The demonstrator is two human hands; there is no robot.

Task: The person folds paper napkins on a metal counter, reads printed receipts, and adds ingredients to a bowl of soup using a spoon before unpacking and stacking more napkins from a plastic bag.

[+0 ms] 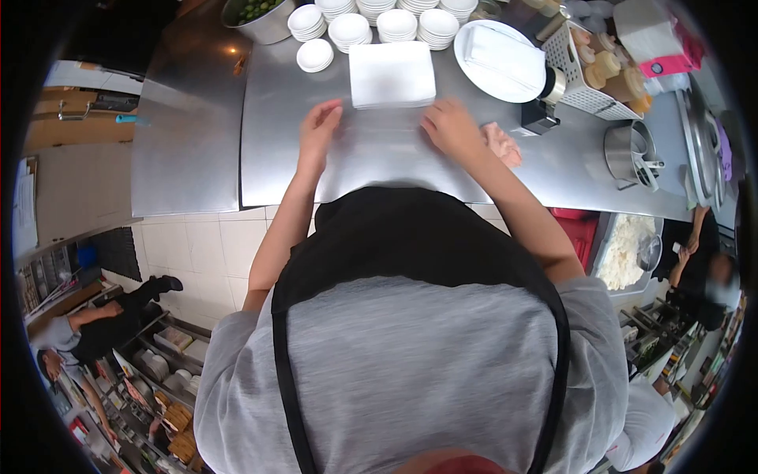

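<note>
A stack of white rectangular plates (pixel 392 75) lies on the steel counter (pixel 371 158) in front of me. My left hand (pixel 321 130) is just off its near left corner, fingers loosely bent and apart, with nothing in them. At the near right corner is my right hand (pixel 450 130), its fingers loosely curved and a little blurred; whether the fingertips touch the plates I cannot tell. A crumpled pink cloth (pixel 502 144) lies beside my right wrist. Behind the plates stand several stacks of small white round dishes (pixel 351 31).
At the back right are a white oval plate (pixel 466 63) with folded white sheets, a black device (pixel 540 117), a white basket (pixel 580 75) of bottles and a steel pot (pixel 624 150). A pot of green fruit (pixel 264 20) stands back left. Other people are at both sides.
</note>
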